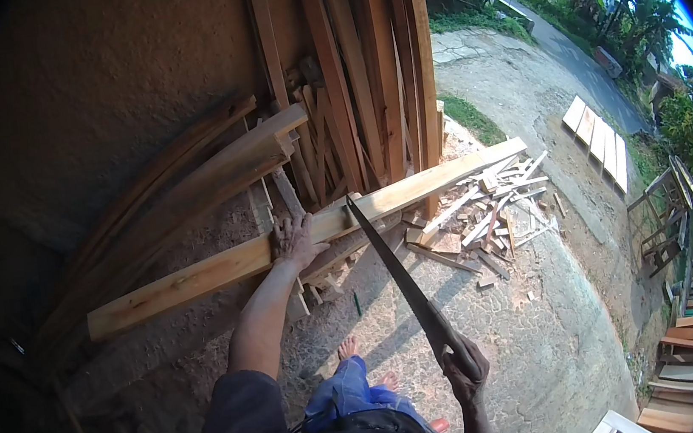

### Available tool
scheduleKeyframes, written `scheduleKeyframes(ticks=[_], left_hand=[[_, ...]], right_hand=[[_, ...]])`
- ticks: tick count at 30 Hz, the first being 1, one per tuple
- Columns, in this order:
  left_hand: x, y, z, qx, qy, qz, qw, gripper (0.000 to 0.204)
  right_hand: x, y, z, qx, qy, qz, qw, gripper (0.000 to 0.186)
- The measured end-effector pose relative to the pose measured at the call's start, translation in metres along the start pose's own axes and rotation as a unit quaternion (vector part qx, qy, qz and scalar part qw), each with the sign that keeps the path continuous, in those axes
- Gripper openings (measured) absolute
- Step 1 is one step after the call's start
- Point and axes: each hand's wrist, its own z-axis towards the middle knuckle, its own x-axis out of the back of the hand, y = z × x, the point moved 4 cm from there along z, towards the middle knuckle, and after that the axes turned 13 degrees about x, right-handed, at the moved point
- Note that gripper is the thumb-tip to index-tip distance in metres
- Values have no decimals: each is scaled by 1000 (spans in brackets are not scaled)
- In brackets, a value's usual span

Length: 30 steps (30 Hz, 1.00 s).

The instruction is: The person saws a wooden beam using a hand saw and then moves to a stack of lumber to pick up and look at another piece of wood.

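A long pale wooden plank (183, 282) lies slanted across a low wooden support, from the lower left to the upper right. My left hand (295, 243) presses down on top of it near the middle, fingers spread. My right hand (467, 367) is closed around the handle of a handsaw (400, 274). The saw's long dark blade slants away from me, and its tip rests at the plank's near edge, just right of my left hand. From this view I cannot tell how deep any cut is.
Tall boards (385, 67) lean upright against the brown wall (132, 61). More planks (213, 167) are stacked at left. An offcut pile (492, 217) lies under the plank's right end. Pale boards (599, 141) and a wooden frame (659, 219) stand outside at right. A green stick (356, 304) lies near my feet.
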Motion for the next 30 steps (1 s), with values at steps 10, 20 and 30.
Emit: scheduleKeyframes(ticks=[10,20,30], left_hand=[[-23,-18,-7,43,-23,-47,998,92],[-67,24,59,40,82,-161,983,32],[-69,33,73,185,-4,-96,978,36]], right_hand=[[-5,13,-21,-134,-15,60,989,48],[-1,31,-15,-10,-86,-13,996,55],[-1,41,-16,-66,-117,46,990,55]])
